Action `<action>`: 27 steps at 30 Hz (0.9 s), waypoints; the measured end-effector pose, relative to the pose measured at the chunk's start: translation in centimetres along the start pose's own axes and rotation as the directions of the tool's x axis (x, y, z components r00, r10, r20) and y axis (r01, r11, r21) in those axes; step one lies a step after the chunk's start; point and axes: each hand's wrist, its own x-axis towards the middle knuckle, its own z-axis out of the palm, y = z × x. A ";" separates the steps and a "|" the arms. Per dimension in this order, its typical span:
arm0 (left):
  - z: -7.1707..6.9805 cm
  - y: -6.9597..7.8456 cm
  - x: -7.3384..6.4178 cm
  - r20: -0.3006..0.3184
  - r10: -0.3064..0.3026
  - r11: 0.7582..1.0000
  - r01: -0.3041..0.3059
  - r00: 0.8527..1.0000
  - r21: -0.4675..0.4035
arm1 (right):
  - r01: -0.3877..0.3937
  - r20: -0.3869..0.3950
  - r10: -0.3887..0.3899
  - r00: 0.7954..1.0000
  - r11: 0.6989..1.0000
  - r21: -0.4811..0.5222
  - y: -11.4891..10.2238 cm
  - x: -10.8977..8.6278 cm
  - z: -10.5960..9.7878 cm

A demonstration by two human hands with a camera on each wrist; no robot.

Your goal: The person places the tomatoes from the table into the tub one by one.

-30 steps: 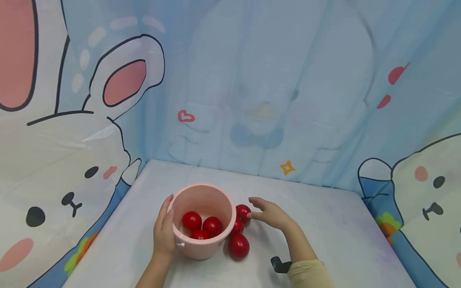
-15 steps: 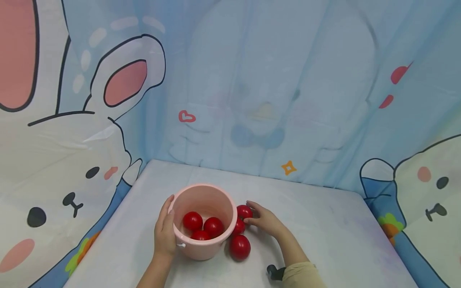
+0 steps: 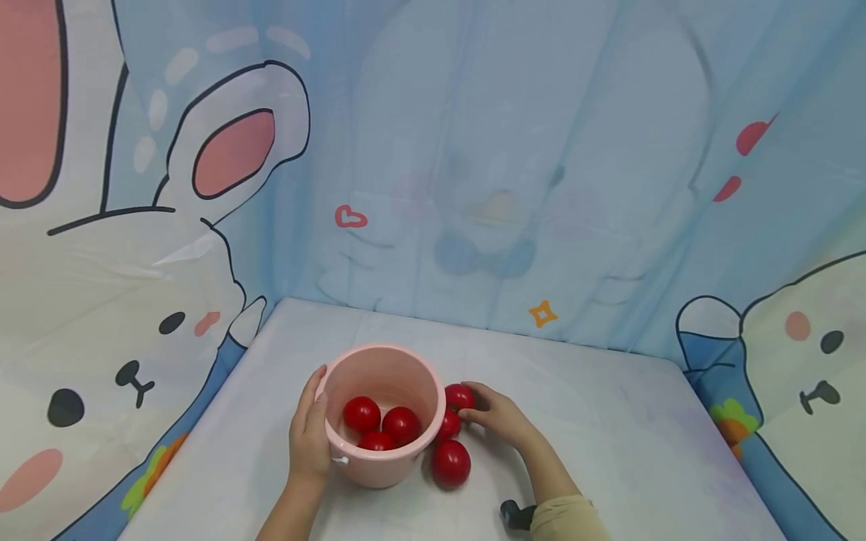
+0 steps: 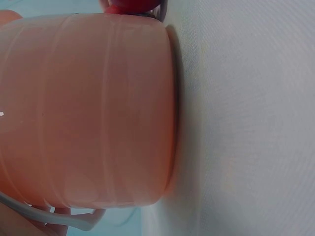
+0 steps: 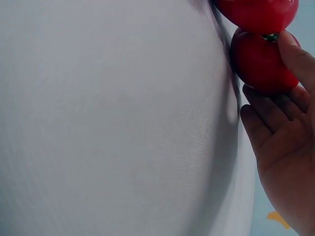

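Note:
A pink bucket (image 3: 379, 470) stands upright on the table with several red tomatoes, such as one tomato (image 3: 401, 426), inside. My left hand (image 3: 310, 439) holds the bucket's left side; in the left wrist view its fingers are partly hidden behind the white handle (image 4: 81, 220). To the right of the bucket, three tomatoes lie in a row. My right hand (image 3: 502, 418) grips the farthest tomato (image 3: 458, 396), thumb near its green stem and fingers against its far side in the right wrist view. The middle tomato (image 3: 449, 425) and the nearest tomato (image 3: 450, 463) lie beside the bucket.
The white-covered table (image 3: 609, 443) carries the bucket and the tomatoes. A blue curtain (image 3: 595, 188) with cartoon animals hangs behind and at both sides. A small black device (image 3: 517, 515) is at the right sleeve (image 3: 570, 518).
My right hand has moved a little left and closed its thumb and fingers on the farthest tomato. The left hand and the bucket have stayed in place.

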 end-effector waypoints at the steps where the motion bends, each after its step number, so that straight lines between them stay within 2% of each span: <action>1: 0.0 0.0 0.0 -0.001 0.000 1.000 0.000 1.000 0.001 | 0.000 0.000 0.000 1.000 1.000 -0.001 0.0 0.0 0.0; 11: 0.1 -0.1 0.0 0.005 -0.009 1.000 0.009 1.000 -0.005 | 0.007 -0.018 -0.008 1.000 0.998 -0.059 0.0 0.0 -0.5; 19: 0.0 -0.2 0.0 0.012 -0.006 1.000 0.006 1.000 -0.019 | 0.024 -0.033 -0.026 0.999 0.997 -0.070 -0.9 -0.2 -1.9; 27: 0.0 -0.2 0.0 0.016 0.000 0.999 0.001 1.000 -0.033 | 0.126 -0.036 -0.129 0.991 0.989 -0.082 -3.4 -0.8 -4.3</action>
